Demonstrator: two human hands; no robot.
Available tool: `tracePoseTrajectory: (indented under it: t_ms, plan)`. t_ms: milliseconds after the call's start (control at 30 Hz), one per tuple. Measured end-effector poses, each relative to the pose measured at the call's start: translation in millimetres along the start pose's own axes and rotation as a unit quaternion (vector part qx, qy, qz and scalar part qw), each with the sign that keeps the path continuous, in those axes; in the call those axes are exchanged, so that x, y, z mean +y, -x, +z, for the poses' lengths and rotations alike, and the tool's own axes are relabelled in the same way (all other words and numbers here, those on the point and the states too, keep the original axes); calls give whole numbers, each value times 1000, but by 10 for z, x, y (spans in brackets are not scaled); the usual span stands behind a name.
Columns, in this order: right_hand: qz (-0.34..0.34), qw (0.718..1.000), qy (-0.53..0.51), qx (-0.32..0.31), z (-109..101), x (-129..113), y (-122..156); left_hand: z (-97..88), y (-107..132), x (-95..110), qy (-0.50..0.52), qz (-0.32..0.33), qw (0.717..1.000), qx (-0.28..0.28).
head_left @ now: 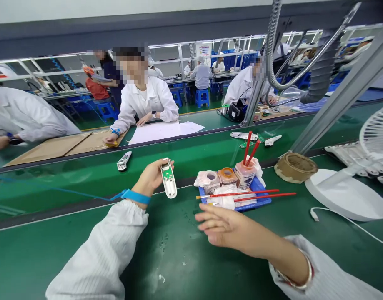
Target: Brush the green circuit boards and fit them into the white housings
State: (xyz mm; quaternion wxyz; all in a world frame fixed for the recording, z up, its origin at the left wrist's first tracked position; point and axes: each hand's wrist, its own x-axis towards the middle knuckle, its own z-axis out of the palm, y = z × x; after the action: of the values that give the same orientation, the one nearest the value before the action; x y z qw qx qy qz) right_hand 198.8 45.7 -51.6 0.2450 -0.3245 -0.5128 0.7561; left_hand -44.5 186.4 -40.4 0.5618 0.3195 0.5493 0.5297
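Device housing, opened to show its green circuit board, sat gripped in the left hand, board turned up toward the eyes, seemingly for inspection. Open and empty, the right hand hovered near a blue tray keeping red brushes and jars within reach on the green worktop; co-workers sat across the line.

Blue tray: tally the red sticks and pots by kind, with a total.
Upright red sticks: 2
Lying red sticks: 2
Pots: 3
Total: 7
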Motion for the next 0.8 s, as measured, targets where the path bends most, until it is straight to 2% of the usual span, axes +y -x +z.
tracePoseTrajectory:
  t_ms: [100, 167, 267, 367, 500, 600, 667, 800]
  plan:
    - [28, 999, 5, -34, -110, 109, 151, -43, -452, 12, -121, 22, 992, 20]
    - [38, 999, -1, -30, -171, 176, 191, -49, -732, 9, -212, 48, 975, 37]
    - [28, 1000, -7, -3, -251, 240, 199, -36, -1086, 17, -345, 89, 932, 69]
    - [18, 1000, 2, 2, -315, 261, 202, -5, -1334, 20, -458, 119, 877, 85]
    - [6, 999, -15, 34, -374, 281, 203, 23, -1506, -51, -564, 140, 809, 84]
    - [15, 994, -80, 75, -389, 275, 190, -14, -1540, -121, -617, 147, 768, 84]
    - [24, 980, -156, 118, -393, 236, 183, -65, -1524, -133, -643, 149, 746, 85]
    - [3, 934, -286, 213, -417, 102, 191, -138, -1424, -41, -670, 170, 716, 95]
